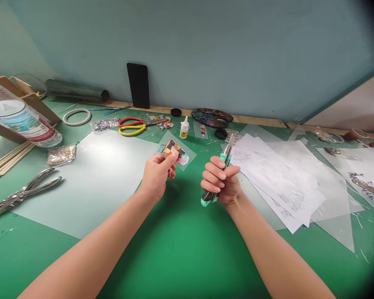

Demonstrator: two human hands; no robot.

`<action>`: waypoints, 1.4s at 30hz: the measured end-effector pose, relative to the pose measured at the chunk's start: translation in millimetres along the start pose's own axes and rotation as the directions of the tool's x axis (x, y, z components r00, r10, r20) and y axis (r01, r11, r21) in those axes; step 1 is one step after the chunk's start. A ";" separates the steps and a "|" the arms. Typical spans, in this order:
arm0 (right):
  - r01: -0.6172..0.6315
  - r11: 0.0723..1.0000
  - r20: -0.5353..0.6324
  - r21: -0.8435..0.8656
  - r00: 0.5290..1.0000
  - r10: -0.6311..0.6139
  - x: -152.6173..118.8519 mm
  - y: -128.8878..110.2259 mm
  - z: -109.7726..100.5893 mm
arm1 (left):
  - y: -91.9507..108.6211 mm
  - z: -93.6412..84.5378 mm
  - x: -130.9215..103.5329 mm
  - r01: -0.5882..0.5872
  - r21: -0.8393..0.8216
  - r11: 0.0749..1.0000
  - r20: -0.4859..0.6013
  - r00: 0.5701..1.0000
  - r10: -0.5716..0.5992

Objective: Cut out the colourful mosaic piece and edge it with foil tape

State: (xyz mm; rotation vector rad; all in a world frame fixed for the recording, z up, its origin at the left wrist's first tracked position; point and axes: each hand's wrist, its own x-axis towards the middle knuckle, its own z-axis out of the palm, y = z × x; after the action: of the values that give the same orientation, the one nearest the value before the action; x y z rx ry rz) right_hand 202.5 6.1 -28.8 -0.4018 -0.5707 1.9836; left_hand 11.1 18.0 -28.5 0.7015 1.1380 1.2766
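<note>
Pinched between thumb and fingers of my left hand (pixel 157 176) is a small colourful collage piece (pixel 175 150), with patches of yellow, brown, orange and teal. A square of clear film (pixel 189 150) lies behind it, and I cannot tell whether the two are joined. My right hand (pixel 221 180) is wrapped round a teal and black utility knife (pixel 226 160), whose blade points up and away from me. The hands are apart, both above the green table. A small white glue bottle (pixel 184 128) with a yellow label stands upright just beyond them.
Red and yellow handled scissors (pixel 133 126) lie at the back beside coloured scraps. Sketched paper sheets (pixel 277 174) cover the right side. On the left are a translucent sheet (pixel 99 187), metal pliers-like tool (pixel 25 193), and tilted plastic bottle (pixel 21 118). A phone (pixel 139 85) leans on the wall.
</note>
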 end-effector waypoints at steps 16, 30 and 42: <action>0.032 0.997 -0.057 -0.068 0.998 -0.036 -5.3 -3.6 9.4 | -5.6 2.4 -0.4 0.024 0.024 0.999 -0.021 1.000 -0.024; 0.108 0.993 -0.154 -0.050 0.981 -0.114 1.8 3.9 9.4 | -11.0 -0.4 3.4 -0.001 0.017 1.000 -0.009 1.000 0.001; 0.184 0.980 -0.264 -0.075 0.944 -0.197 7.0 1.2 8.5 | -16.6 -3.1 3.7 0.010 0.093 0.996 0.023 1.000 -0.012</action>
State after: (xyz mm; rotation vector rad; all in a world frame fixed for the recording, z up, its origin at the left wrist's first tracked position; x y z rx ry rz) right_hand 194.2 9.9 -22.6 -0.6143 -0.4666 1.6968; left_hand 14.0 17.6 -45.5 0.7765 1.1857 1.2094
